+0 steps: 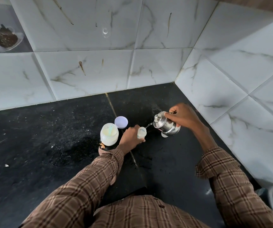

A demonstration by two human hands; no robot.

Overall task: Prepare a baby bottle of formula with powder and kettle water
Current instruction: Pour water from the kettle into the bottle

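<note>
Just below the middle of the frame, your left hand [131, 140] wraps its fingers round the bottle [141, 133], steadying it upright on the black counter [50, 145] so the narrow mouth stays under the stream. Right of it, your right hand [182, 116] clenches the steel kettle [166, 125], tipped leftward with water running from its spout. Left of the bottle stands the open powder jar [109, 134] with a scoop inside, its lid [121, 122] lying just behind.
</note>
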